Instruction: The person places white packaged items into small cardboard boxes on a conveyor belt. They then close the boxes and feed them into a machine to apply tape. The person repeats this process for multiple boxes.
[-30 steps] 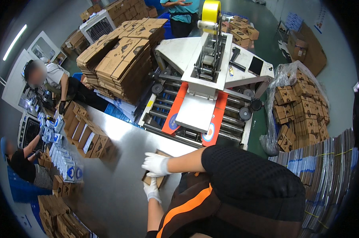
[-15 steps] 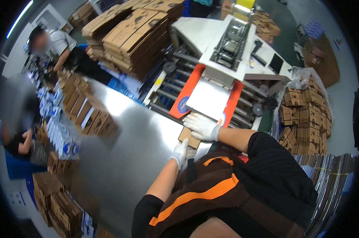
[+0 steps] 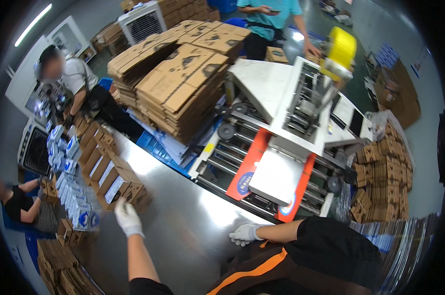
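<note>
My left hand (image 3: 129, 219), in a white glove, reaches over the steel table (image 3: 173, 231) with its fingers stretched out. Its fingertips are at the near end of a row of open cardboard boxes (image 3: 115, 178); whether they touch the nearest box I cannot tell. White-and-blue packs show inside some of these boxes. My right hand (image 3: 244, 235), also gloved, is low over the table's near right part. Its fingers are loosely curled and apart, with nothing seen in them. Beyond it stands a carton-sealing machine (image 3: 277, 176) with orange side plates, rollers and a yellow tape roll (image 3: 341, 48).
White-and-blue packs (image 3: 82, 209) line the table's left side. Flattened cartons (image 3: 183, 83) are piled at the back; more boxes (image 3: 387, 169) stand at the right. Co-workers are at the left (image 3: 28, 206), the far left (image 3: 77, 81) and behind the machine (image 3: 269, 19).
My left hand has left the small cardboard box and moved left to the row of boxes. My right hand has drawn back from the machine. The small box no longer shows. The view has shifted.
</note>
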Demonstrator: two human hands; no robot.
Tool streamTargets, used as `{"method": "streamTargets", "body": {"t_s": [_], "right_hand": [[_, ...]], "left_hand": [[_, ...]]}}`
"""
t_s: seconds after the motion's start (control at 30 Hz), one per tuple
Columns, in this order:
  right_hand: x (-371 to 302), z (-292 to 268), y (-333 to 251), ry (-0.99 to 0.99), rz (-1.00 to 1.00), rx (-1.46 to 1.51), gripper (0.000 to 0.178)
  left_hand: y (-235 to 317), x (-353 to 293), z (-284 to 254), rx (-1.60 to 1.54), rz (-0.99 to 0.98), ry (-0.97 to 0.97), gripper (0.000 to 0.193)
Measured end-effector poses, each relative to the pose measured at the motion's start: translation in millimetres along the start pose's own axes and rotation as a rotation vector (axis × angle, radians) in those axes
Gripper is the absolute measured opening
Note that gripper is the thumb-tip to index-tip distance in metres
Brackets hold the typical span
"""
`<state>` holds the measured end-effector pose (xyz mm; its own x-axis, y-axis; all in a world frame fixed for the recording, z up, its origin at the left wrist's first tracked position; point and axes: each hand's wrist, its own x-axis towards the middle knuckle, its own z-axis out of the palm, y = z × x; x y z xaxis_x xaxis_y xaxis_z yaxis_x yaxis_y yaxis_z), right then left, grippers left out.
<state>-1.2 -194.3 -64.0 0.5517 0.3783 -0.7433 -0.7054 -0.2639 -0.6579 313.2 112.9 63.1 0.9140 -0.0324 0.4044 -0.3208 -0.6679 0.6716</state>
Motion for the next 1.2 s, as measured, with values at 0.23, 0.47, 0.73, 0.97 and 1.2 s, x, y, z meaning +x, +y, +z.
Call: {"method": "streamTargets", "body": {"t_s": [0.23,0.47,0.73,0.97,1.2], "right_hand": [[21.6,-4.9,1.2,0.064,0.218,0.351,0.053],[34.9,2.6,30.5,0.175,0.262,0.302,0.039],[36.0,-1.3,20.6,0.178,0.237,0.079,0.052],[32.7,-2.5,13.0,0.150,0.206,0.092,0.051],[29.7,-6.9,7.0,0.054,0.235,0.201,0.049]], "left_hand": [[-48.5,143.9,-36.1,0.670,0.037,-0.111,0.083],[-54.7,216.9,9.0,1.053,-0.019,-0.406,0.122],[-35.8,245.3,23.6,0.907,-0.208,-0.515,0.120],[-64.5,217.5,16.1,0.601,-0.288,-0.428,0.090],[-1.9,91.4,-1.5,0.437,-0.186,-0.599,0.092]]}}
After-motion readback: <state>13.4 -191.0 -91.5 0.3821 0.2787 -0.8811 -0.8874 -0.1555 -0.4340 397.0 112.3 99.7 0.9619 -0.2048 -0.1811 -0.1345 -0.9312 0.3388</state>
